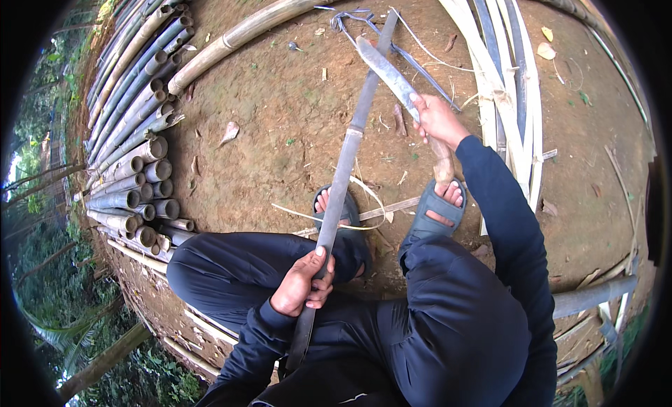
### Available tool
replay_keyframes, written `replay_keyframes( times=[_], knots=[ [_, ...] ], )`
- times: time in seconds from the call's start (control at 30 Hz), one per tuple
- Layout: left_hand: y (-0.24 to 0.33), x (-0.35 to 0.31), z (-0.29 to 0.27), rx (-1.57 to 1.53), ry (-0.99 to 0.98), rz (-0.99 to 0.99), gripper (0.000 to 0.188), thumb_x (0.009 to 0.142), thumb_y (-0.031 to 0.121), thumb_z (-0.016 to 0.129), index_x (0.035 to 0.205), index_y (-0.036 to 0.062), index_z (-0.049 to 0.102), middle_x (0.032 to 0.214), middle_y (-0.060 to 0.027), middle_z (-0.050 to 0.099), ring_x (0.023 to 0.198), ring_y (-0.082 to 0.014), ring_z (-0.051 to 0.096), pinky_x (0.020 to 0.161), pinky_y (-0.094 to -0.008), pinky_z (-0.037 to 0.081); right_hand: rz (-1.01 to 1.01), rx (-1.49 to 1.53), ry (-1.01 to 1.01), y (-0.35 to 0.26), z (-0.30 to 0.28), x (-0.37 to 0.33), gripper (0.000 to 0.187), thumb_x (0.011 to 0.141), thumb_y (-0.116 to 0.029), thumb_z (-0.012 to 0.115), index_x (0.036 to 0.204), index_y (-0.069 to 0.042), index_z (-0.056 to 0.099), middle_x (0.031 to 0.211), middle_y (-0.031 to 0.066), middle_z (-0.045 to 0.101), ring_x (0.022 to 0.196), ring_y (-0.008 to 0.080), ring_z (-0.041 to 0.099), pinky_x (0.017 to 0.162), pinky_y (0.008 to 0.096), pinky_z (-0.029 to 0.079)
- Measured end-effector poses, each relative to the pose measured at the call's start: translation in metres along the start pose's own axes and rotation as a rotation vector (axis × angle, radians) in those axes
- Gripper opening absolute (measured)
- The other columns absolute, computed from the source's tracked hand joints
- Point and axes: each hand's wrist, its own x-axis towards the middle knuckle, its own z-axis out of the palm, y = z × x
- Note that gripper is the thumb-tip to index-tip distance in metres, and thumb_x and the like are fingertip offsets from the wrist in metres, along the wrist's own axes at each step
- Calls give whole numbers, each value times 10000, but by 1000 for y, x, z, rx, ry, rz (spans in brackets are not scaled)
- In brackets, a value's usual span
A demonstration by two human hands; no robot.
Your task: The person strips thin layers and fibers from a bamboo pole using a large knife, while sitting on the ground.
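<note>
A long dark bamboo strip (345,170) runs from my lap out over the dirt, with a pale node ring partway along. My left hand (305,282) is wrapped round its near part, thumb on top. In my right hand (437,120) is a machete (389,72), gripped near the base of its blade, its wooden handle pointing back toward my right foot. The blade lies across the strip near its far end; whether it touches cannot be made out. A thin pale shaving (372,190) curls beside the strip near my sandals (435,214).
Stacked bamboo poles (140,176) lie at the left, cut ends facing me. Split bamboo strips (514,78) lie at the right. One long bamboo pole (238,39) curves across the far side. Blue cord (350,16) lies beyond the strip on the dirt ground (252,127).
</note>
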Motion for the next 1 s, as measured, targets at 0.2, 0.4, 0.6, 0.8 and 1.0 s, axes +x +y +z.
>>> replay_keyframes(
  times=[0.2,0.4,0.6,0.8,1.0],
  knots=[
    [-12,0,-13,-2,31,-14,374,1059,448,374,892,122,449,579,36,276,409,-52,221,345,-220,209,-321,-486,-146,-5,24,-35,456,1046,-365,442,886,28,607,618,156,594,539,234,616,461,410,480],
    [-7,-1,-15,14,49,-58,377,1047,458,401,874,124,439,580,39,296,417,-56,236,352,-217,212,-387,-585,-111,4,41,-55,484,1043,-349,441,793,23,622,600,217,582,583,346,631,604,486,472],
    [-9,3,-9,51,9,-1,391,1039,474,410,862,126,432,581,35,290,421,-58,229,351,-217,205,-124,-472,-10,-15,11,-44,435,1045,-297,438,807,25,606,632,210,588,615,330,629,645,476,480],
    [-13,-2,-7,102,84,16,394,1047,466,397,854,124,421,579,37,298,412,-55,242,340,-219,220,-262,-572,19,-9,12,-43,405,1035,-278,456,846,37,627,648,232,591,620,341,629,643,468,486],
    [-14,0,-8,203,159,43,388,1053,457,385,858,123,415,577,37,292,406,-53,243,336,-224,228,-416,-595,-387,-19,43,-85,448,1040,-279,458,735,25,583,582,195,563,575,294,609,611,457,465]
  ],
)
